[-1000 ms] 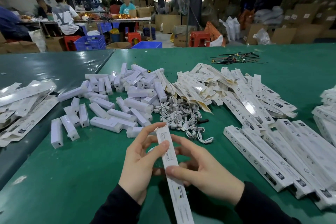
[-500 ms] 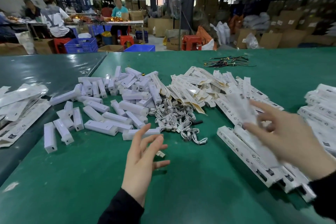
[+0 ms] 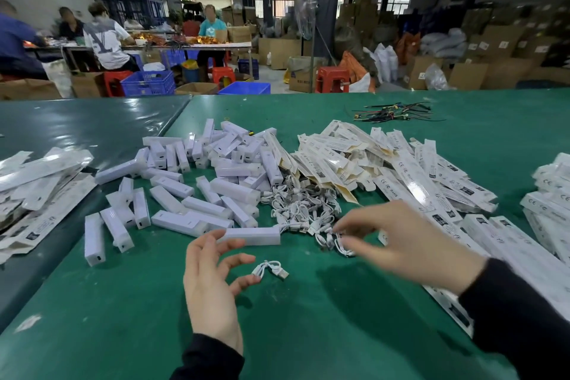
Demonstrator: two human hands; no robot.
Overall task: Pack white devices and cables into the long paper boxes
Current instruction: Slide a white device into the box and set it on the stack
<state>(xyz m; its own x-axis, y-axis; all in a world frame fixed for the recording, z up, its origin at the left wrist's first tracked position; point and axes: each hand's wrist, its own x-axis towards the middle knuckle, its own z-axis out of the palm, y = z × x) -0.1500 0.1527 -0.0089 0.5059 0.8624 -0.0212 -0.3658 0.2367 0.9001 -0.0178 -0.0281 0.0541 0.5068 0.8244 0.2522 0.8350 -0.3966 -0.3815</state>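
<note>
My left hand (image 3: 212, 281) hovers over the green table (image 3: 308, 342) with its fingers spread and holds nothing. Its fingertips are just short of one white device (image 3: 256, 236) and a small coiled white cable (image 3: 271, 271). My right hand (image 3: 410, 244), blurred, reaches left to the near edge of the cable pile (image 3: 296, 207). Its thumb and fingers are parted around a cable there. A heap of white devices (image 3: 216, 173) lies behind. Flat long paper boxes (image 3: 354, 160) are piled at centre right, and filled boxes (image 3: 509, 244) lie in a row under my right forearm.
More long boxes lie at the left (image 3: 37, 182) and the far right edge (image 3: 552, 194). A bundle of black wires (image 3: 391, 112) sits at the back of the table. Beyond it, people sit at another table among blue crates, red stools and cartons.
Both hands held a long box a second ago. My right hand carried it to the row on the right, then swung back to the cables. My left hand let go and stayed put.
</note>
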